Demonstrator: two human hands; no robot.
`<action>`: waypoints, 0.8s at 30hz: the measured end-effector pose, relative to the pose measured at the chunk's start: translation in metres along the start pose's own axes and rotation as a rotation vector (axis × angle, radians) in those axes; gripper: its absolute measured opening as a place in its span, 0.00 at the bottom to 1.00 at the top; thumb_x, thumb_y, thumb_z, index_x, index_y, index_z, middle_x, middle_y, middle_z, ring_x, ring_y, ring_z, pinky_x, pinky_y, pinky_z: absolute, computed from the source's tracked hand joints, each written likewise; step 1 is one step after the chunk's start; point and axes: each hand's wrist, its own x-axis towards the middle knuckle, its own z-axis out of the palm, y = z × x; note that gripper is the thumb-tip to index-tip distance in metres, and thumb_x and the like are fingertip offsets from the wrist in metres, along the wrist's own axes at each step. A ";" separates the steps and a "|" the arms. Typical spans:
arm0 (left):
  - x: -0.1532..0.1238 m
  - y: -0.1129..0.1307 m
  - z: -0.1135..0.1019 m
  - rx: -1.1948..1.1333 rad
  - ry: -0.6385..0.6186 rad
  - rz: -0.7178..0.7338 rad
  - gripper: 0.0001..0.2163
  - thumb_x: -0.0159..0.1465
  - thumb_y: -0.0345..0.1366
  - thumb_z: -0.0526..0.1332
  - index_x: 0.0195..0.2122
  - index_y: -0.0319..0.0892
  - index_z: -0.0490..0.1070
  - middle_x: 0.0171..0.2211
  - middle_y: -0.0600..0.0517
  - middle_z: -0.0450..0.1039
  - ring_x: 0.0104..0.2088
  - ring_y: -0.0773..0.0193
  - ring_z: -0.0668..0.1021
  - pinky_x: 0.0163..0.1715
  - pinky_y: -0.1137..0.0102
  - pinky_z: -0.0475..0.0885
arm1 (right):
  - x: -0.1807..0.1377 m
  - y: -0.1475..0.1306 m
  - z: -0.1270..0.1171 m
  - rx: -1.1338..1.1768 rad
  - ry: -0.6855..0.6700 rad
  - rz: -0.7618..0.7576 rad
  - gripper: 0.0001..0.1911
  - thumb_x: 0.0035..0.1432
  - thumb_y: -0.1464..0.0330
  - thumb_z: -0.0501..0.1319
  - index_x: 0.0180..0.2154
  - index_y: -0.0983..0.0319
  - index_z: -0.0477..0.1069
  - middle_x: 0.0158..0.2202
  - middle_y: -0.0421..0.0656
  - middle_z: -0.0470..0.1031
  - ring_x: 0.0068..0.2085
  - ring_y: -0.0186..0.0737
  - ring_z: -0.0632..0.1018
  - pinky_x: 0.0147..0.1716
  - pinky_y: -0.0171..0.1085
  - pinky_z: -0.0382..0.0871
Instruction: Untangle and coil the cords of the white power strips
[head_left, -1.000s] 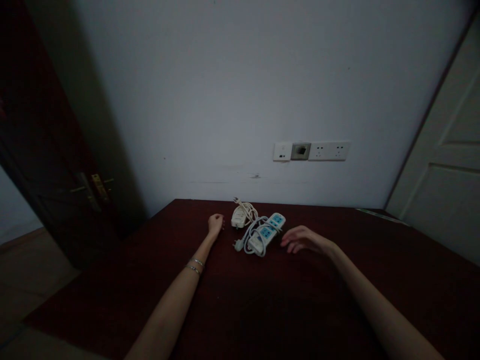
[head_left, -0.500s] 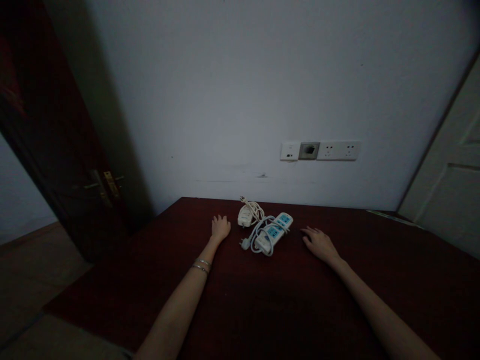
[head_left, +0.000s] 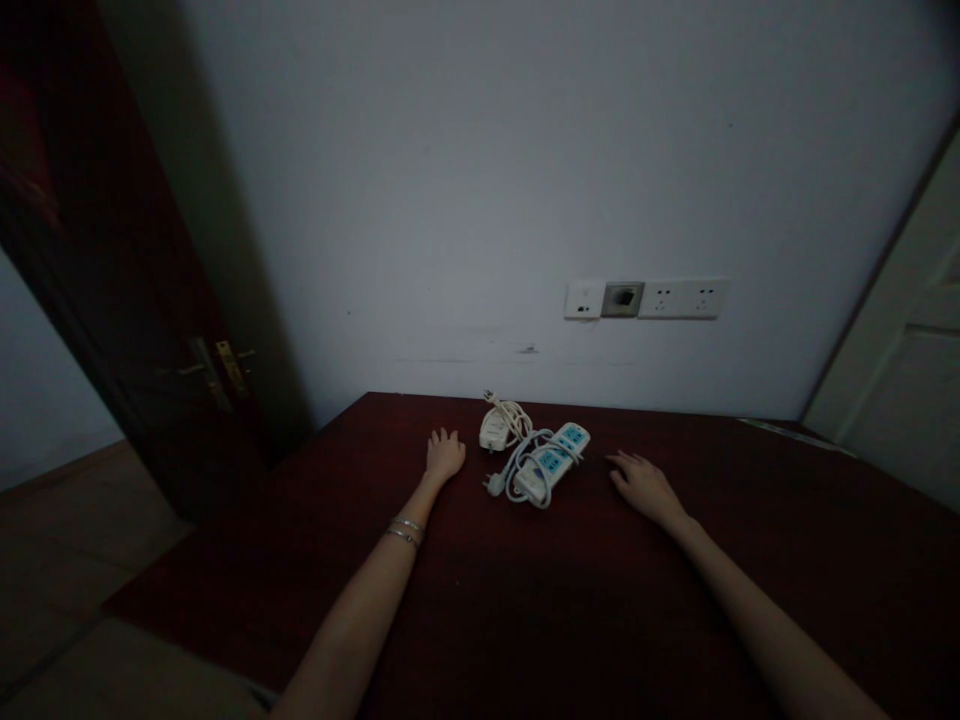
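One rounded white power strip, overlaid by a looped cream cord, and one oblong blue-socketed power strip, wrapped in pale grey cord, are set side by side on the dark red table, any writing being too small and dim to be read. The left hand is laid palm down near the white strip, empty, fingers spread; the right hand is rested beside the blue-socketed one, unclenched and empty, fingers loosely extended.
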 end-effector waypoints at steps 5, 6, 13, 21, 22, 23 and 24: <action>0.000 0.000 0.000 0.014 0.000 0.001 0.22 0.64 0.38 0.46 0.57 0.35 0.60 0.60 0.36 0.55 0.61 0.46 0.57 0.56 0.55 0.53 | 0.000 0.001 0.001 -0.002 0.003 -0.003 0.23 0.59 0.65 0.48 0.53 0.63 0.68 0.57 0.51 0.64 0.60 0.52 0.62 0.56 0.49 0.56; 0.000 0.000 0.000 0.017 0.001 0.001 0.22 0.64 0.38 0.46 0.57 0.35 0.60 0.60 0.36 0.55 0.61 0.46 0.57 0.56 0.55 0.53 | 0.000 0.001 0.002 -0.001 0.004 -0.002 0.23 0.59 0.65 0.48 0.53 0.64 0.68 0.58 0.51 0.64 0.60 0.52 0.62 0.56 0.49 0.55; 0.003 -0.001 0.004 0.021 0.009 -0.009 0.22 0.64 0.37 0.47 0.57 0.35 0.61 0.60 0.36 0.56 0.61 0.45 0.57 0.57 0.55 0.53 | 0.002 0.002 0.004 0.042 0.003 0.005 0.23 0.58 0.66 0.49 0.53 0.64 0.68 0.58 0.51 0.64 0.60 0.52 0.61 0.56 0.50 0.54; 0.002 0.000 0.004 -0.047 0.027 -0.018 0.22 0.63 0.37 0.48 0.57 0.35 0.61 0.60 0.36 0.55 0.62 0.45 0.56 0.57 0.55 0.52 | -0.001 -0.001 0.001 0.209 0.019 0.044 0.22 0.56 0.67 0.52 0.51 0.65 0.70 0.58 0.53 0.64 0.60 0.54 0.60 0.58 0.51 0.50; 0.002 0.000 0.004 -0.065 0.031 -0.021 0.22 0.63 0.37 0.49 0.57 0.34 0.62 0.60 0.36 0.56 0.61 0.45 0.56 0.57 0.55 0.52 | -0.001 -0.001 0.000 0.244 0.023 0.053 0.22 0.55 0.67 0.53 0.50 0.65 0.70 0.58 0.53 0.64 0.60 0.55 0.60 0.58 0.52 0.49; 0.002 0.000 0.004 -0.085 0.037 -0.026 0.22 0.63 0.37 0.50 0.56 0.34 0.62 0.60 0.36 0.56 0.61 0.46 0.57 0.57 0.55 0.52 | -0.001 -0.002 -0.001 0.284 0.027 0.065 0.21 0.55 0.67 0.54 0.49 0.64 0.71 0.58 0.53 0.64 0.61 0.55 0.60 0.59 0.52 0.49; 0.002 0.000 0.003 -0.109 0.043 -0.032 0.21 0.62 0.37 0.51 0.55 0.34 0.63 0.60 0.36 0.57 0.61 0.46 0.57 0.57 0.56 0.52 | -0.001 -0.003 -0.003 0.328 0.031 0.080 0.20 0.54 0.68 0.54 0.48 0.64 0.72 0.57 0.52 0.65 0.61 0.55 0.60 0.59 0.52 0.48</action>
